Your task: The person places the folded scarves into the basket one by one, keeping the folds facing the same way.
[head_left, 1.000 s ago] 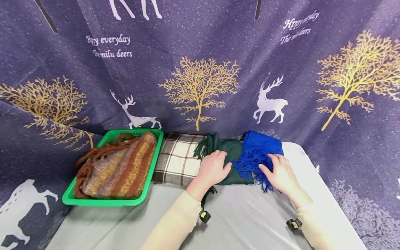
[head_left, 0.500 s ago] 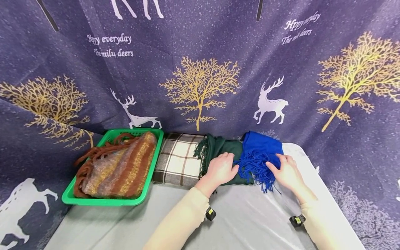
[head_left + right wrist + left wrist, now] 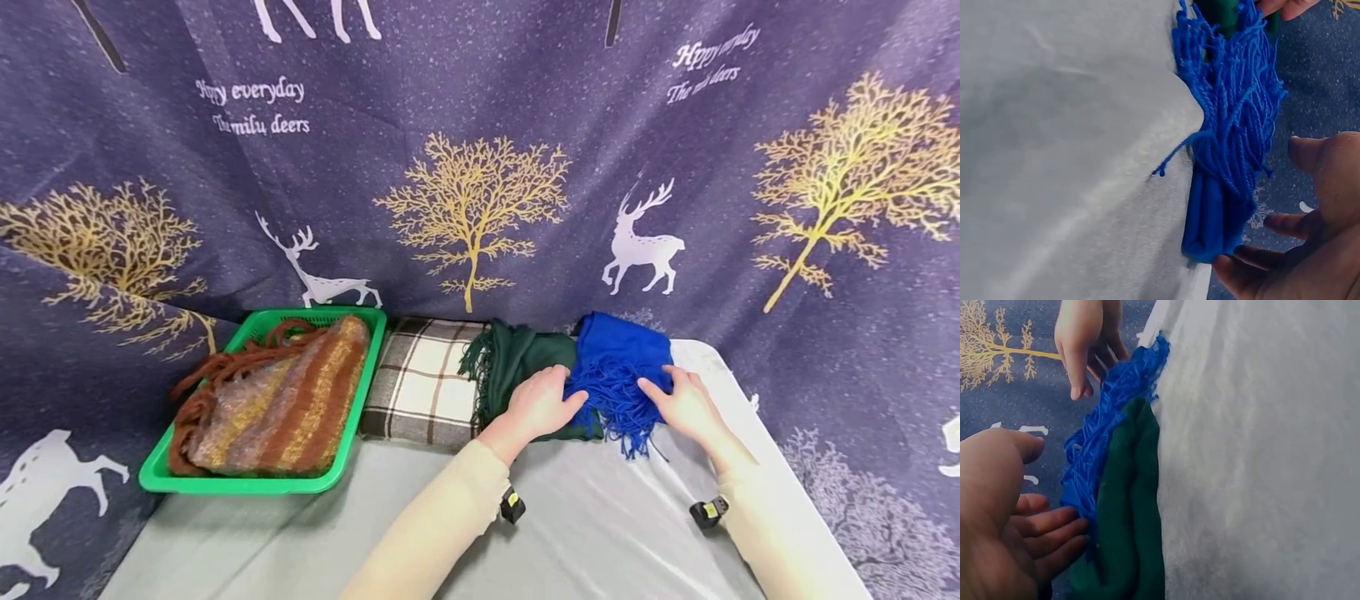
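A folded blue scarf [image 3: 624, 343] with a long fringe [image 3: 1235, 106] lies at the right end of a row of folded scarves, partly over a folded dark green scarf [image 3: 517, 375]. My left hand [image 3: 538, 404] is above the green scarf, beside the blue fringe. In the left wrist view its fingers are loosely extended, tips right at the fringe's edge. My right hand [image 3: 686, 404] is at the blue scarf's right side. Seen from the right wrist, its fingers are relaxed and spread, with fingertips at the scarf's folded end [image 3: 1207, 240].
Left of the green scarf lies a folded brown-and-white plaid scarf [image 3: 420, 379]. A green plastic basket [image 3: 247, 485] at the left holds a striped brown and yellow knit piece [image 3: 292, 408] with brown tassels. A printed curtain [image 3: 480, 167] hangs behind the grey-covered table [image 3: 337, 533].
My left hand has moved right over the green scarf towards the blue fringe, uncovering more of the green scarf's left side. My right hand has shifted slightly right, to the blue scarf's edge.
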Tool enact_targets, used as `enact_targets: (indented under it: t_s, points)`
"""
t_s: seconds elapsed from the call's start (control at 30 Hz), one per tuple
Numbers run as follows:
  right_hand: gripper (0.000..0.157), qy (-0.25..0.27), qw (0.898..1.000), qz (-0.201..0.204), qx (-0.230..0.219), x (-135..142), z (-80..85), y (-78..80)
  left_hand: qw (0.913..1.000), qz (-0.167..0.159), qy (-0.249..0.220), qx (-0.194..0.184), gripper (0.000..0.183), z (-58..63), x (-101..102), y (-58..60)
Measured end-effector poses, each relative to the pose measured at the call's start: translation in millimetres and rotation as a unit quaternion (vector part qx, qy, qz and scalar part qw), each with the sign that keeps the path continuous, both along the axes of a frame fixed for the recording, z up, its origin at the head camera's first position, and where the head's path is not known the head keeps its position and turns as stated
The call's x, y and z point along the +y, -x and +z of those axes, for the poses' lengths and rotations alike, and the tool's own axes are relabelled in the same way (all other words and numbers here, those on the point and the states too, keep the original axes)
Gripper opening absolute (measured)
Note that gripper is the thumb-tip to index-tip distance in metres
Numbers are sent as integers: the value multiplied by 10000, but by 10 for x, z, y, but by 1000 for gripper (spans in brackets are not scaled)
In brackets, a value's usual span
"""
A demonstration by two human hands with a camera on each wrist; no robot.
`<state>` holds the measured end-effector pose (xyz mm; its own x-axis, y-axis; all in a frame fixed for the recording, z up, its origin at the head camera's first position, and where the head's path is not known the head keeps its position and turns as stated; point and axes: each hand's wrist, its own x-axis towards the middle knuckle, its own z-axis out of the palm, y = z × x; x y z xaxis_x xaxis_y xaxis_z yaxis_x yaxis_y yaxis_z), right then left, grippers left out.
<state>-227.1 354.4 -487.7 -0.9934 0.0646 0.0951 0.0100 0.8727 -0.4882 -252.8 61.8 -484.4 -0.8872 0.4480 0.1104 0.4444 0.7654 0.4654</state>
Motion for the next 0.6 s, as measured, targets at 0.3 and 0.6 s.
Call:
enact_targets:
  t_s: [0.3,0.6]
  points:
    - [90,228,9983,-112,-515,72,27,94,9961,272,-412,-735,62,-38,43,95]
    - [92,1008,9878,-511,-1075,162,63,152,9922,478,-484,-1048,61,-102,83,264]
